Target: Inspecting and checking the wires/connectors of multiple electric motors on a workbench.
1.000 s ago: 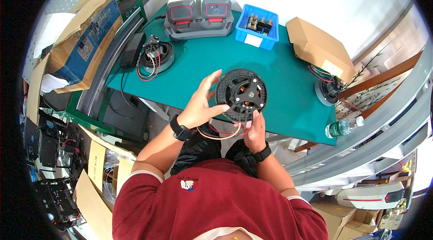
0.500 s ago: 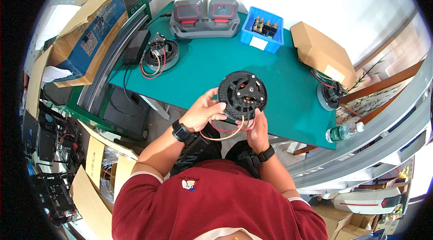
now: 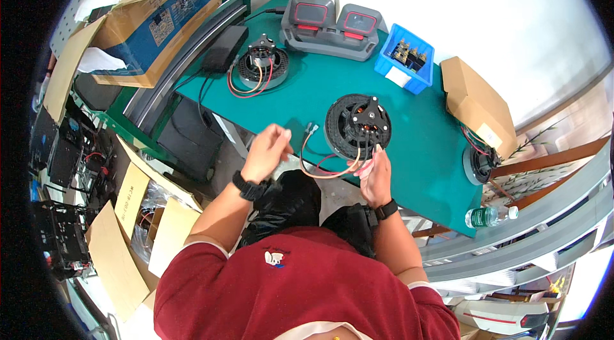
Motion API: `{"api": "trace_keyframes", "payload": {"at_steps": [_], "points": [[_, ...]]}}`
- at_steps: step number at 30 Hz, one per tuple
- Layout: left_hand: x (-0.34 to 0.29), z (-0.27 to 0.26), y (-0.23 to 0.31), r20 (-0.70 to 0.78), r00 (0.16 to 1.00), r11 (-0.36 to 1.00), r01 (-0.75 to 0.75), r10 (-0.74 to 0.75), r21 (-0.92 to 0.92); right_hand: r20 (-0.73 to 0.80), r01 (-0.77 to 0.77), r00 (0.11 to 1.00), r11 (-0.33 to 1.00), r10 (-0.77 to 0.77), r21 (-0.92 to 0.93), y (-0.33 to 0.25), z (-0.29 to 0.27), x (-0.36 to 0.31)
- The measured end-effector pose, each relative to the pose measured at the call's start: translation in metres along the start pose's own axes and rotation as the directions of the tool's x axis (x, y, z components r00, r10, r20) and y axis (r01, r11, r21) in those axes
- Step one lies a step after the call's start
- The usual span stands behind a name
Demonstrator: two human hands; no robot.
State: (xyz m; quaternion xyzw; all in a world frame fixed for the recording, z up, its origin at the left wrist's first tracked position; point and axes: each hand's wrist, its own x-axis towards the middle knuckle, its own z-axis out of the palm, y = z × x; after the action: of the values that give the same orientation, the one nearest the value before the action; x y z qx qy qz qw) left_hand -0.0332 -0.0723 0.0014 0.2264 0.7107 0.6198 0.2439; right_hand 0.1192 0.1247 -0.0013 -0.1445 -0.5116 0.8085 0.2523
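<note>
Black round motor (image 3: 357, 126) lies flat on green tabletop (image 3: 422, 167), near its front edge. Right hand (image 3: 375, 174) touches motor's near rim, fingers loosely together. Left hand (image 3: 267, 151), left of motor, pinches its orange wire (image 3: 306, 148). Blue bin (image 3: 404, 59) beyond motor.

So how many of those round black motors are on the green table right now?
3: one motor by the right hand, one at the far left, one at the right edge. Boxes may hide others.
</note>
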Motion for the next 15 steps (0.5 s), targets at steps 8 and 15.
{"api": "trace_keyframes", "payload": {"at_steps": [8,15], "points": [[-0.029,0.026,-0.001,0.442,0.89,0.585,0.419,-0.113,-0.695,-0.011,-0.125,0.992,0.99,0.126,0.063,0.008,0.02,0.026],[0.012,0.037,0.002,0.364,0.931,0.183,0.351,0.039,-0.918,-0.001,-0.08,0.997,0.977,0.082,0.198,-0.008,0.034,0.025]]}}
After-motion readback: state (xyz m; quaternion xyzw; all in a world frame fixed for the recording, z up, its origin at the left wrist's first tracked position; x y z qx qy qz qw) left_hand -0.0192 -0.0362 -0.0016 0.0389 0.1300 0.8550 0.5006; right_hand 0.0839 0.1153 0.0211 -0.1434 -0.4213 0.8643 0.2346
